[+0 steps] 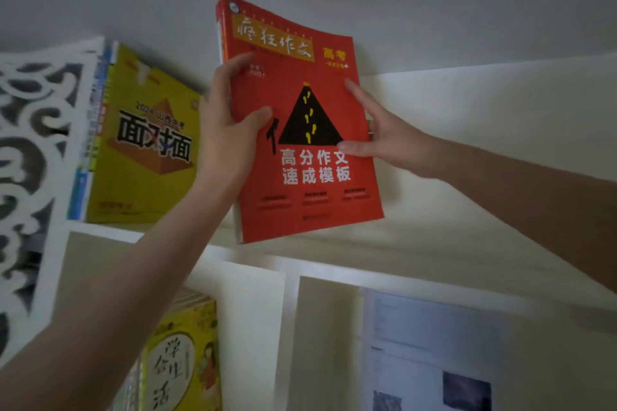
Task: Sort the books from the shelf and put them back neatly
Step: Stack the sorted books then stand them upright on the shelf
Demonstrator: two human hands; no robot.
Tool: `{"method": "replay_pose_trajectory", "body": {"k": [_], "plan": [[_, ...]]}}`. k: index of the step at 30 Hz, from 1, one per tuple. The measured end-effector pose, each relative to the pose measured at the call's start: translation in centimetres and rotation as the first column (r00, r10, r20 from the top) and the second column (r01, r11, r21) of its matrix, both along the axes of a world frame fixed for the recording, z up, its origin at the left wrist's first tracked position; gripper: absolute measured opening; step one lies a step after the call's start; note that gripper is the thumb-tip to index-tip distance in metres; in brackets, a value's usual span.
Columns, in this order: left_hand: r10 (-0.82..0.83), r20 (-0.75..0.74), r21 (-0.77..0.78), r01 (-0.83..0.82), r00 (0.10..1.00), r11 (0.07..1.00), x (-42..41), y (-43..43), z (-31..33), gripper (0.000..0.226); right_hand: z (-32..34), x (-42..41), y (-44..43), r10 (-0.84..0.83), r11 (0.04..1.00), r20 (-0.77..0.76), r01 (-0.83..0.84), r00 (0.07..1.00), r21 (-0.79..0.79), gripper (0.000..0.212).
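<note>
1. Check your hands. Your left hand [227, 123] grips the spine edge of the red book [310, 183]: thumb on the front cover, fingers curled round the edge. Your right hand [384, 137] pinches the opposite, open edge, with the thumb on the cover and the forefinger laid along the edge. Both hands hold the book; neither is free.

2. Check the book. It is raised to the top shelf [434, 243], cover facing you. Its long axis stands nearly upright, with the top leaning slightly to your left. The bottom edge sits at the front lip of the shelf board; whether it touches the board cannot be told.

3. Check the destination. The yellow book [143, 143] stands further back and to your left, at the end of a row of books [96, 103] against the carved side panel [30, 160]. The red book is apart from it, and your left hand lies in the gap between the two.

4. Judgement: the move runs leftward, spine first. The left hand is nearer the row and will likely block closure, so expect the right hand to push from the open edge.
</note>
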State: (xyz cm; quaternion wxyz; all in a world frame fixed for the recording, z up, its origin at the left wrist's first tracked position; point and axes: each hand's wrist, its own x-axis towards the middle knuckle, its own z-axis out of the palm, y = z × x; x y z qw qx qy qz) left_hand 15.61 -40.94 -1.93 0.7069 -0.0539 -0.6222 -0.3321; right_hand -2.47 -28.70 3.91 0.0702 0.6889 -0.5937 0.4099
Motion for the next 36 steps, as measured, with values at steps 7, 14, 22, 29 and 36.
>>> {"method": "replay_pose_trajectory", "body": {"k": [7, 14, 22, 29, 36], "plan": [[0.286, 0.019, -0.047, -0.285, 0.958, 0.958, 0.5, -7.0, -1.0, 0.059, -3.0, -0.2, -13.1, 0.050, 0.983, -0.038, -0.043, 0.998, 0.177, 0.130], [0.492, 0.047, -0.107, -0.485, 0.869, 0.868, -0.2, -14.3, -0.6, 0.062, -4.7, 1.6, -21.8, -0.235, 0.962, -0.217, 0.259, 0.948, 0.091, 0.141], [0.733, 0.063, -0.132, -0.722, 0.677, 0.679, -0.6, -19.5, -0.6, 0.059, -7.7, 2.5, -27.8, -0.093, 0.981, -0.139, 0.114, 0.986, 0.156, 0.140], [0.850, 0.138, -0.069, -0.851, 0.508, 0.520, -0.1, -22.2, -0.8, 0.059, -8.8, 4.4, -30.3, -0.069, 0.974, -0.199, 0.109, 0.978, 0.198, 0.138], [0.854, 0.068, -0.070, -0.851, 0.516, 0.520, 0.3, -23.1, -1.1, 0.057, -9.4, 5.2, -30.0, -0.003, 0.956, -0.186, 0.058, 0.983, 0.287, 0.117]]}}
